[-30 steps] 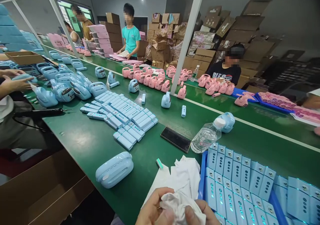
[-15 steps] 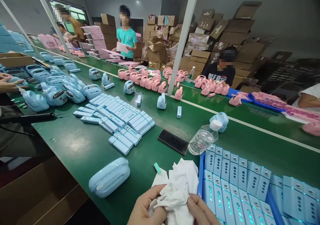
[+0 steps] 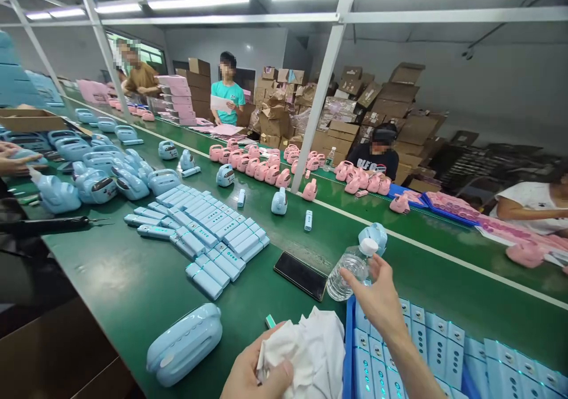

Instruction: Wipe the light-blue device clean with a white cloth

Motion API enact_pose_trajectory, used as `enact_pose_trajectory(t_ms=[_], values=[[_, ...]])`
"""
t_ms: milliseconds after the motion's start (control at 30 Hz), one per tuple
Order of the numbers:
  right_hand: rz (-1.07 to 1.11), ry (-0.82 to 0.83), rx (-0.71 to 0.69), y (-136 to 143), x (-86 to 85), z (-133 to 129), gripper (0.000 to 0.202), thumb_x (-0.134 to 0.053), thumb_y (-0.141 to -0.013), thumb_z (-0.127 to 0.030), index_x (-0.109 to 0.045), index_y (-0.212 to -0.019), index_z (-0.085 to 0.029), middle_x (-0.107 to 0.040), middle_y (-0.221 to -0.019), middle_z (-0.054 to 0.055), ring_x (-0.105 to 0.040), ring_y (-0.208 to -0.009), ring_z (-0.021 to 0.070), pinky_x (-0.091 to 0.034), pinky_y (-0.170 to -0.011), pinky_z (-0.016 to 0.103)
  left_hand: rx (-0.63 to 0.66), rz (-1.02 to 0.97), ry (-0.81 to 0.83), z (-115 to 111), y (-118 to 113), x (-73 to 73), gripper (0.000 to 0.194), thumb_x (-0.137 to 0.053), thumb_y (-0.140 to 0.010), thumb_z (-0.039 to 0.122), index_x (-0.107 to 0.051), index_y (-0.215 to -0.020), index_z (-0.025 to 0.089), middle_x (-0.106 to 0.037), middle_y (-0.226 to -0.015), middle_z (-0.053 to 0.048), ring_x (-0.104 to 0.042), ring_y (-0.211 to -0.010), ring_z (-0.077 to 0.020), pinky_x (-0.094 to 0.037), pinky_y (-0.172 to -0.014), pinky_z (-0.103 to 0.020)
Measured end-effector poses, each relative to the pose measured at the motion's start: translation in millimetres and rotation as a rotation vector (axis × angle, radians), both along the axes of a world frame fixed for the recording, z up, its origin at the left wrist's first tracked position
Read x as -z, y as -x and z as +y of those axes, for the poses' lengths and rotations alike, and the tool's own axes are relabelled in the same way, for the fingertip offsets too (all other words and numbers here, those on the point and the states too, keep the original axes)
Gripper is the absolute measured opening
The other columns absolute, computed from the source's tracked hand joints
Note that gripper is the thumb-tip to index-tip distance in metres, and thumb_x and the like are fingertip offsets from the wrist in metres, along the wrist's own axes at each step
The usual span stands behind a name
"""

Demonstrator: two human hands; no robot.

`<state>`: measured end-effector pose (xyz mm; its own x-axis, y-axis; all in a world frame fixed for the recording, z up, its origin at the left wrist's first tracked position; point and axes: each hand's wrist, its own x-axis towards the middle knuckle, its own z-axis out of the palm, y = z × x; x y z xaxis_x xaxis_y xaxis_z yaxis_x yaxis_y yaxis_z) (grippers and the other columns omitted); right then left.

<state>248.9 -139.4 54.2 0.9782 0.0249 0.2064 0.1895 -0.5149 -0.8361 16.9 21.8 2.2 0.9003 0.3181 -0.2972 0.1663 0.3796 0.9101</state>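
Observation:
My left hand (image 3: 261,363) is closed on a crumpled white cloth (image 3: 310,351) at the bottom centre. My right hand (image 3: 377,292) reaches forward, thumb and fingers apart, over the near side of a clear water bottle (image 3: 346,274) with a white cap. Whether the fingers touch the bottle cannot be made out. Just behind the bottle stands a light blue handled device (image 3: 374,237). Under my right forearm, a blue tray (image 3: 349,340) holds rows of light blue oblong pieces (image 3: 419,331) with buttons. A black phone (image 3: 300,274) lies left of the bottle.
A light blue handled shell (image 3: 184,344) lies near the table edge. Light blue oblong pieces (image 3: 208,227) cover the middle left, with more blue devices (image 3: 95,180) beyond. Pink devices (image 3: 252,165) line the far side by a white post (image 3: 317,103). Several co-workers stand or sit around.
My right hand has let go of the cloth and moved forward to the bottle. The left hand keeps the cloth. The camera view has tilted up.

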Motion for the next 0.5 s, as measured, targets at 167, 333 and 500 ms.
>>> enact_pose_trajectory(t_ms=[167, 333, 500], values=[[-0.186, 0.049, -0.083, 15.8, 5.6, 21.6, 0.096, -0.072, -0.072, -0.070, -0.044, -0.152, -0.023, -0.060, -0.147, 0.015, -0.058, -0.132, 0.0389, -0.044, -0.114, 0.056, -0.060, -0.055, 0.056, 5.7, 5.9, -19.5, 0.106, -0.081, -0.076, 0.065, -0.023, -0.157, 0.029, -0.076, -0.119, -0.008, -0.071, -0.103, -0.0252, -0.050, -0.099, -0.035], [-0.679, 0.369, -0.359, 56.1, -30.9, 4.5, 0.076, -0.063, -0.090, -0.054, -0.038, -0.158, -0.031, -0.063, -0.143, 0.009, -0.064, -0.127, 0.0331, -0.054, -0.102, 0.050, -0.034, -0.043, 0.006, 16.5, 5.9, -22.0, 0.077, -0.084, -0.075, 0.050, -0.052, -0.139, 0.021, -0.073, -0.117, -0.009, -0.065, -0.101, -0.0261, -0.047, -0.089, -0.034], [-1.143, 0.965, -0.640, 72.7, -25.1, -20.2, 0.078, -0.052, -0.087, -0.028, -0.032, -0.162, -0.021, -0.073, -0.120, 0.014, -0.074, -0.102, 0.0291, -0.065, -0.076, 0.042, 0.001, -0.102, 0.004, 17.3, 3.1, -23.3, 0.076, -0.083, -0.073, 0.043, -0.055, -0.139, 0.020, -0.070, -0.133, -0.014, -0.061, -0.123, -0.0379, -0.042, -0.106, -0.048]])
